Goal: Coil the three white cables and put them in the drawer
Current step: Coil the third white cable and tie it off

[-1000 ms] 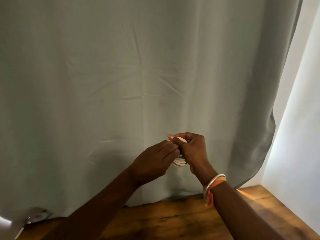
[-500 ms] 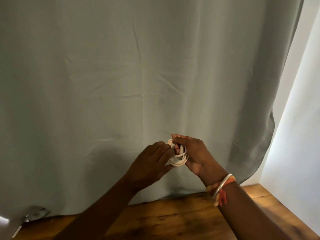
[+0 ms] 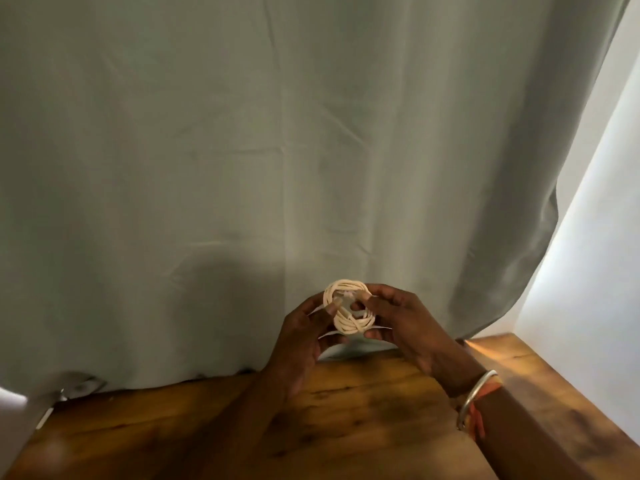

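A white cable wound into a small tight coil hangs in the air above the wooden table, in front of a grey curtain. My left hand pinches the coil's left side with its fingertips. On the coil's right side my right hand holds it between thumb and fingers. The coil faces me, so its open middle shows. No drawer and no other cable are in view.
The grey curtain hangs behind the table and fills most of the view. A white wall stands at the right. At the far left edge lies a pale, partly hidden object. A bangle and orange threads circle my right wrist.
Both hands have dropped slightly and spread apart, turning the coil so that its round face now shows. Before, the fingers covered most of it.
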Tool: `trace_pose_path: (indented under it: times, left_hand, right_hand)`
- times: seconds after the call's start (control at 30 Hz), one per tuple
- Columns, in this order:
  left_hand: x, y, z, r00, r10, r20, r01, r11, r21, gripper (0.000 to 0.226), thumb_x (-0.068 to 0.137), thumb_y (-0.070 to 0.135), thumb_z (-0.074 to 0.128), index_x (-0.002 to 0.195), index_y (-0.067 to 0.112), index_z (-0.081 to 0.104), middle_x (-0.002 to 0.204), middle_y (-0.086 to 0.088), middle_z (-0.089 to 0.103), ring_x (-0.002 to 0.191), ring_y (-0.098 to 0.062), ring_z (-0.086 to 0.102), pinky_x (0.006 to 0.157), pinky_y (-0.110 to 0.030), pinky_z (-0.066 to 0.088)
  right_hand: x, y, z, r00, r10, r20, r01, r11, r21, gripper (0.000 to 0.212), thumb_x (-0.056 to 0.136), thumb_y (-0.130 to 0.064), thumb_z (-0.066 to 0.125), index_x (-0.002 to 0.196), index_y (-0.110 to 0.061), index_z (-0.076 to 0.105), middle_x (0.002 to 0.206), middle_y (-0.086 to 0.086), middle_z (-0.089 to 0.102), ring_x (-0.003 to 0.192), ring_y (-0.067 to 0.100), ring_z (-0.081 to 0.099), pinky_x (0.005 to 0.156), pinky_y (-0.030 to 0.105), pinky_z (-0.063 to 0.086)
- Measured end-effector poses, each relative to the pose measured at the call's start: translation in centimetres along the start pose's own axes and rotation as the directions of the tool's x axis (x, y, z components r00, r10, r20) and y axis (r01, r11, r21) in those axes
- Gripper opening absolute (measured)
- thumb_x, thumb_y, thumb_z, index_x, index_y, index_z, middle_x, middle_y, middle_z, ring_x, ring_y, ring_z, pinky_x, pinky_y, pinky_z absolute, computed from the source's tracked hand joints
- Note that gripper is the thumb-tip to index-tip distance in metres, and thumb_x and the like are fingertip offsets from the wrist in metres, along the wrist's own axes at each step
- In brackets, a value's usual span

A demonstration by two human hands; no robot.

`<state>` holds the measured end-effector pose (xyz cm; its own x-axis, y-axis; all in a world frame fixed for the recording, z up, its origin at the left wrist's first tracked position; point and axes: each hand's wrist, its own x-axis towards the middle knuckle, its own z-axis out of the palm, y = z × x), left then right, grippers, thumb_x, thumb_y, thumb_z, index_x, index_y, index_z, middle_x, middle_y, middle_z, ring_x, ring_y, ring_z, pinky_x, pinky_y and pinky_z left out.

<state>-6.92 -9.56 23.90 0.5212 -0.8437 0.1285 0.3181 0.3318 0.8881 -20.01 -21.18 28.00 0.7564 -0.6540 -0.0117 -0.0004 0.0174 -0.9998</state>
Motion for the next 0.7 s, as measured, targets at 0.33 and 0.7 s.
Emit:
trace_pose_path:
  times: [0.33,0.7]
  left_hand:
    - [-5.0,-13.8,-4.1,0.774,-0.632,-0.038,0.633,0.768,0.102,0.027,0.094,0.017,0.060,0.119,0.005,0.063,0.108,-0.018,0.072,0.095,-0.024,0.071,0.075,-0.030,0.060]
    - [-7.2,-23.6,-3.9,0.642,-0.766,-0.033,0.372,0.274,0.887,0.023,0.081,0.012,0.077,0.098,-0.002,0.073,0.092,-0.016,0.075,0.069,-0.015,0.068,0.064,-0.025,0.055]
  right_hand:
    - [-5.8,17.7,-2.8,0.937,0.326,-0.123,-0.333,0.942,-0.037,0.017,0.092,-0.011,0.067,0.105,-0.004,0.074,0.090,0.013,0.076,0.070,0.016,0.069,0.055,0.025,0.056]
    - [-14.4,29.4,-5.6,0.840,0.470,-0.271,-0.513,0.851,-0.113,0.015,0.087,-0.003,0.070,0.089,-0.014,0.080,0.072,0.011,0.072,0.064,0.020,0.058,0.061,0.034,0.044]
